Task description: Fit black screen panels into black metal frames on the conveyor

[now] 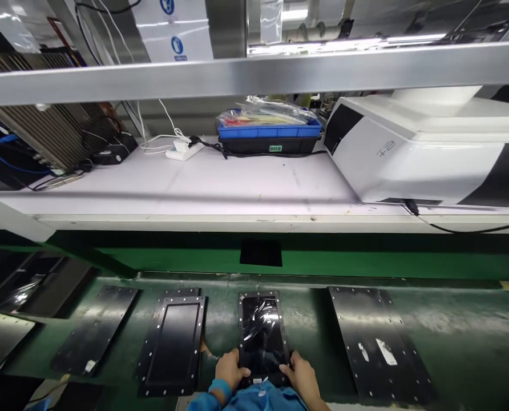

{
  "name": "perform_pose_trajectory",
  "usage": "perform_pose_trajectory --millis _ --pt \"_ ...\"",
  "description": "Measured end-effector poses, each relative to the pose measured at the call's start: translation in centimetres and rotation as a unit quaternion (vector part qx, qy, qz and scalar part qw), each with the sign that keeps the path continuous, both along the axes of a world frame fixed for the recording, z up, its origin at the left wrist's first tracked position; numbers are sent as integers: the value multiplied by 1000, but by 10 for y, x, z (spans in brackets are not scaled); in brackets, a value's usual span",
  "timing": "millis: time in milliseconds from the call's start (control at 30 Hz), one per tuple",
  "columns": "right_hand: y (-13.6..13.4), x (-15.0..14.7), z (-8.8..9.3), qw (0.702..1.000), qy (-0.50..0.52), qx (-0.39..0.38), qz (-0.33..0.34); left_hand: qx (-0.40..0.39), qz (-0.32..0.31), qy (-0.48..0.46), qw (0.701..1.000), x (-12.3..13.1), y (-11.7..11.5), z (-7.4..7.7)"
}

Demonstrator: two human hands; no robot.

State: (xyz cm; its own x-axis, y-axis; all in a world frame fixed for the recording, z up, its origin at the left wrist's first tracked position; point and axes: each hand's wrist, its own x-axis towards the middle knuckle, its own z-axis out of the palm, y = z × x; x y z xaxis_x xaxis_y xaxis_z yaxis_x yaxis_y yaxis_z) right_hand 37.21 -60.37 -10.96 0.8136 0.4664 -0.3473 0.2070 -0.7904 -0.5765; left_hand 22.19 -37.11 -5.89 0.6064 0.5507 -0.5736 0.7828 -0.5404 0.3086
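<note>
Panel: the black panel (261, 331) lies flat on the green bench (460, 331) at bottom centre of the frame, with wrinkled shiny film over its window.
Long axis: it runs from the bottom edge of the frame straight up, away from me, with only a slight lean.
Left hand: my left hand (231, 371) is closed over the panel's near left corner, fingers curled onto the rim.
Right hand: my right hand (303, 377) clasps the near right corner the same way.
Panel from the grip: both hands sit on the near short edge, so nearly the whole panel lies above them in the frame, between the two wrists.
Nearer hand: neither; they are level, one on each side.
Left neighbour: a black frame plate (173, 342) lies parallel, near my left hand but not touching the panel.
Right neighbour: a wider plate with white stickers (378, 342) lies apart from my right hand.
Behind: a white shelf (237, 188) crosses mid-frame, carrying a blue tray (271, 131) and a white machine (408, 154) at upper right.
</note>
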Motion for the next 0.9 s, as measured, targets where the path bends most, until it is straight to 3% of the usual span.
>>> perform_pose_trajectory --millis 133,367,467,567,633,733,833,900 --pt "4 2 -5 1000 12 -4 6 -16 7 2 1000 6 1 -3" --pt "2 -2 1 1000 7 12 1 -21 18 -15 1000 6 0 -2" --pt "-2 -2 -5 999 25 -27 40 -43 12 -23 999 -2 6 -7" --pt "10 20 -4 996 25 -36 83 -28 22 -8 999 -1 20 -9" --pt "34 49 7 998 -14 13 68 4 48 -30 998 13 34 -5" --pt "86 99 35 993 -68 89 43 25 74 -129 989 54 61 9" --pt "127 136 56 990 -74 86 85 24 68 -182 981 101 86 22" --pt "137 149 59 989 -70 73 109 28 57 -183 981 121 100 24"
